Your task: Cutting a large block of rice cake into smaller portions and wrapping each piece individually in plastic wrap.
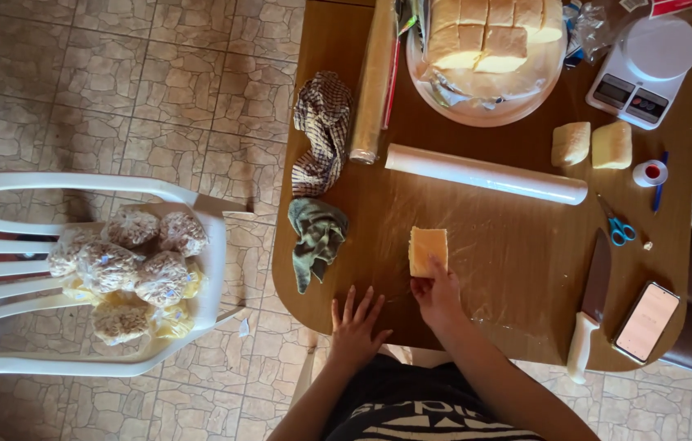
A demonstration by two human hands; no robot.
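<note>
Our right hand [437, 296] pinches the pale yellow rectangular cheese block [428, 250] near the front edge of the round wooden table [517, 269]; our left hand [354, 327] lies flat, fingers spread, empty. A loose grip could slide the block off the edge — open room lies behind it, before the white film roll [485, 174].

Cheese block [428, 249] lying on table [517, 269], roll [485, 174] sitting behind it, knife [593, 306] & phone [647, 321] lying to its right, cloths [319, 163] to its left.
</note>
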